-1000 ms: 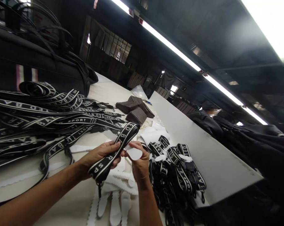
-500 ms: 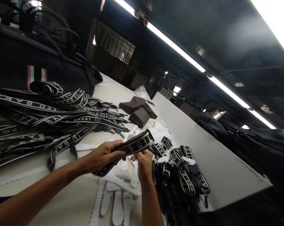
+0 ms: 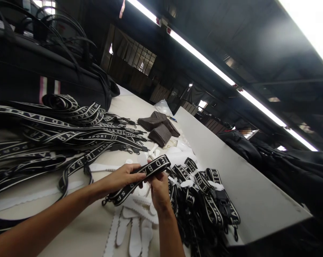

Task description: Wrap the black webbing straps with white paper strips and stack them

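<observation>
Between my hands is a folded black webbing strap with white lettering and edge stripes; a dark metal clip dangles from its lower left end. My left hand grips it with the thumb on top and fingers beneath. My right hand is closed around the underside of the fold, its fingertips partly hidden by the strap. Under both hands lie white scalloped paper strips. Just right of my right hand is a pile of folded straps wrapped with white bands.
Many loose straps spread across the left of the table, below a big black bag. Dark brown pouches and a clear plastic bag lie farther back. A white panel edge runs along the right. A person stands beyond dark material.
The folded strap has tilted and dropped slightly, and its clip end now shows at the lower left. My right hand has shifted a little left and down. The view has moved slightly.
</observation>
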Demonstrator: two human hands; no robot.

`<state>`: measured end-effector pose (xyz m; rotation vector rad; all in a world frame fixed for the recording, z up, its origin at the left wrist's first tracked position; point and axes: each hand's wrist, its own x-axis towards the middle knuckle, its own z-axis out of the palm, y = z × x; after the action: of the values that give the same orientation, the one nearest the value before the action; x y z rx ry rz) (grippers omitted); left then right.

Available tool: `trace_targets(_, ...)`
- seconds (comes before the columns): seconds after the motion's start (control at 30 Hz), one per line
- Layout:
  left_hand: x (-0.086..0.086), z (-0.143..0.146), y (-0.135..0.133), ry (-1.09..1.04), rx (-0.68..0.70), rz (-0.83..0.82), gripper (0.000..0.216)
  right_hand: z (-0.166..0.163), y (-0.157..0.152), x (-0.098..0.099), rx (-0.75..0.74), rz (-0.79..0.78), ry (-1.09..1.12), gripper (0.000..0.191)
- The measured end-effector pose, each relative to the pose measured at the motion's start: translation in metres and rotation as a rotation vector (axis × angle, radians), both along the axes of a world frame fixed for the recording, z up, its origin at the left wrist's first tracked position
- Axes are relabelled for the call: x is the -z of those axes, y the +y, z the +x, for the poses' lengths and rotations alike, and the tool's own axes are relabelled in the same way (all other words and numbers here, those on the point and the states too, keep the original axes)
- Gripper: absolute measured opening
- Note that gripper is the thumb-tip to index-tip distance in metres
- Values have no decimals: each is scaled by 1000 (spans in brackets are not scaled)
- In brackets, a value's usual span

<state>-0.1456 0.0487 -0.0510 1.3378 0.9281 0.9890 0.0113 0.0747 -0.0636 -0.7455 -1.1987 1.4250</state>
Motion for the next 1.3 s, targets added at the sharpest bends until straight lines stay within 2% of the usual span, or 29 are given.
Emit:
trace_targets(0.13,3,1,2,-54,-30,-24,53,1,7,4,64,9,3,34)
trace_targets(0.23,2,4,2,-92,-66,7,48,2,10,6,57,2,-14,34)
trace_targets(0.37,-3,4,2,-95,-225,97,37,3,6,6,119,22,-159,36)
trace_targets(0.43,-6,2,2,-68,-322,124,35,2,1,5,207,86,-233,34)
trace_targets(0.5,-7,0,2,-28,-367,148,35,0,-4,4,231,158,-277,27)
trace_targets(0.57,-5,0,2,45,-371,175,35,-1,-8,3,169,164,-268,23)
trace_targets(0.7,6,0,2,278,-379,260,34,-2,-6,3,7,17,-143,27)
trace_targets(0.77,9,0,2,376,-413,307,33,-1,-5,3,-55,-8,-116,28)
trace_targets(0.87,11,-1,3,471,-424,345,33,-1,-7,0,-49,139,-195,26)
trace_targets(0.97,8,1,1,565,-360,354,28,-2,-11,-1,194,452,-449,12)
trace_targets(1.07,6,4,0,580,-311,347,27,-2,-13,0,396,665,-590,14)
trace_targets(1.2,6,7,0,503,-309,450,28,-3,-13,0,453,713,-545,10)
trace_targets(1.3,8,7,1,445,-245,485,28,-1,-14,-1,474,728,-532,10)
